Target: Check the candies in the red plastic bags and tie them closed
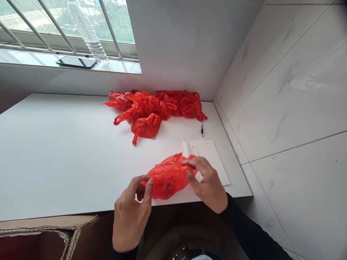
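A red plastic bag [170, 177] with a dark handwritten mark lies near the front edge of the white table, between my two hands. At its left end, my left hand [134, 207] has thumb and index finger closed on the plastic. My right hand [207, 184] is over the bag's right end, its thumb and slightly blurred fingers apart. Whether those fingertips touch the plastic is hard to see. Partly beneath the bag and the right hand is an open notebook [215, 159] with writing on its page.
Several knotted red bags [146, 126] are heaped against the back wall. A black pen [202, 130] lies beyond the notebook. On the windowsill are a phone [76, 62] and a clear bottle [92, 39]. A cardboard box [81, 234] stands below the table at front left; a tiled wall [292, 108] borders the right.
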`<state>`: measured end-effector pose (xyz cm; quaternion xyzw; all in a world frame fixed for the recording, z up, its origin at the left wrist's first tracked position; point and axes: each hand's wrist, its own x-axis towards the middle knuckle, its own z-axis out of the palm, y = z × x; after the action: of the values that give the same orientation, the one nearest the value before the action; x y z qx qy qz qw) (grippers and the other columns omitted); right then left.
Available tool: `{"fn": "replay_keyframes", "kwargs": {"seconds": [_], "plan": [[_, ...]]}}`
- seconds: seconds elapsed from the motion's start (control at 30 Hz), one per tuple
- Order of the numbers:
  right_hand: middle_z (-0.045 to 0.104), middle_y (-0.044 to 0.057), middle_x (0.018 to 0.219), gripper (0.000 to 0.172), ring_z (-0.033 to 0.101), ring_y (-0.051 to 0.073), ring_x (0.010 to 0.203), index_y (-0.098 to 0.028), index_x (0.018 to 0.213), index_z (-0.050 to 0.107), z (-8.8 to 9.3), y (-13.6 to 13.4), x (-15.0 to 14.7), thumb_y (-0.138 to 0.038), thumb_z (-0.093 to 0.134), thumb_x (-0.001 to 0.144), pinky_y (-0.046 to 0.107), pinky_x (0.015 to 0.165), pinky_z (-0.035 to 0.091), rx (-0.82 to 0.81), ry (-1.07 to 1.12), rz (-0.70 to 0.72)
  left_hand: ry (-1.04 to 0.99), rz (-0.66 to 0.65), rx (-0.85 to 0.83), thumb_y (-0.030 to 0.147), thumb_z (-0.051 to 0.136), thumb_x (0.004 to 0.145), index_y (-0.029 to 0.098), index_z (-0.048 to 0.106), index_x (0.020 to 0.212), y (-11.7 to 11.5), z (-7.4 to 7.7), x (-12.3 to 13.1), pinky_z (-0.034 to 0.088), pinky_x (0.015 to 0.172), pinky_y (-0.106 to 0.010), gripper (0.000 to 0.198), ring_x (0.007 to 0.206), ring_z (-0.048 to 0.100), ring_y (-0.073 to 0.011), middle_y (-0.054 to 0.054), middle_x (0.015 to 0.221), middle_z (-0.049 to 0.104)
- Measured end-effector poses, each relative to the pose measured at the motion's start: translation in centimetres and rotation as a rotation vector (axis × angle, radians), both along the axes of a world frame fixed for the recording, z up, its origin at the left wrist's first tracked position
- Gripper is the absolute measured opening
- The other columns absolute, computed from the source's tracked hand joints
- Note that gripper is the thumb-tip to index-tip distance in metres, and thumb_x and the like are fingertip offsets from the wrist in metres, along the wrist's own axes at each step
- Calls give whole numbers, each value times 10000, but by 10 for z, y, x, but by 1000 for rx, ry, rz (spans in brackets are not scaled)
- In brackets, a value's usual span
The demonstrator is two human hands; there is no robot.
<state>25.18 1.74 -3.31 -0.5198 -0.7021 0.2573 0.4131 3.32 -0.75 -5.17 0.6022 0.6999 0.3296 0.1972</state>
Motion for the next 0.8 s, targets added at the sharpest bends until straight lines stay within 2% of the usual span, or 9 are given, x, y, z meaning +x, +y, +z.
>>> {"fn": "replay_keyframes", "kwargs": {"seconds": [0.1, 0.17, 0.23, 0.33, 0.4, 0.47, 0.57, 0.67, 0.8], "plan": [[647, 68, 1096, 182, 596, 226, 984, -270, 1095, 672, 9, 5, 18, -362, 554, 990, 402, 895, 522, -29, 76, -209, 36, -1, -51, 526, 625, 903, 356, 592, 1300, -1, -2, -2, 416, 611, -266, 433, 577, 496, -147, 72, 636, 515], [619, 64, 1071, 233, 583, 216, 922, -287, 1134, 677, 19, 3, 30, -418, 614, 951, 401, 877, 529, -62, 102, -259, 48, -14, -83, 525, 626, 899, 341, 666, 1173, 1, -4, -1, 406, 607, -270, 333, 587, 503, -148, 62, 631, 516], [584, 34, 925, 293, 566, 191, 803, -296, 1158, 672, 31, -4, 38, -446, 674, 907, 373, 803, 544, -119, 141, -253, 1, -3, -68, 513, 617, 908, 299, 690, 974, 1, -4, 1, 398, 604, -267, 236, 596, 484, -145, 50, 634, 518], [480, -41, 676, 272, 539, 154, 600, -302, 1162, 621, 46, -18, 38, -418, 667, 920, 309, 617, 539, -220, 287, -211, -193, 42, -55, 518, 622, 910, 276, 652, 936, -3, 0, 0, 416, 611, -252, 246, 625, 488, -143, 42, 682, 551], [524, -55, 664, 244, 604, 162, 606, -316, 1167, 554, 49, -26, 29, -355, 644, 944, 313, 629, 569, -193, 386, -169, -335, 33, -73, 528, 602, 924, 262, 630, 932, -7, 3, -3, 430, 618, -247, 268, 644, 521, -145, 38, 700, 571], [658, -13, 842, 217, 697, 195, 812, -322, 1155, 537, 44, -29, 15, -292, 621, 957, 369, 793, 604, -120, 346, -37, -413, -18, -79, 517, 575, 944, 248, 616, 929, -12, 5, -8, 442, 643, -248, 272, 666, 553, -148, 34, 703, 587], [683, 62, 1205, 321, 655, 262, 1132, -292, 1274, 555, 25, -22, -6, -256, 604, 958, 457, 986, 552, -80, 2, 229, -433, -53, -68, 496, 561, 957, 238, 608, 923, -19, 4, -11, 451, 671, -257, 264, 687, 570, -152, 29, 709, 596], [700, 111, 1208, 349, 662, 316, 1111, -221, 1309, 586, 6, -14, -21, -213, 560, 961, 490, 938, 560, -86, -274, 319, -426, -9, -82, 511, 577, 939, 242, 604, 961, -24, 3, -5, 484, 719, -278, 271, 751, 615, -169, 11, 813, 640], [731, 116, 1159, 266, 684, 314, 1062, -224, 1166, 681, -2, -17, -28, -190, 503, 972, 442, 892, 557, -58, -287, 351, -399, 28, -139, 553, 708, 818, 285, 537, 1152, -28, 0, 15, 541, 734, -317, 461, 873, 660, -209, -25, 1136, 645]]}}
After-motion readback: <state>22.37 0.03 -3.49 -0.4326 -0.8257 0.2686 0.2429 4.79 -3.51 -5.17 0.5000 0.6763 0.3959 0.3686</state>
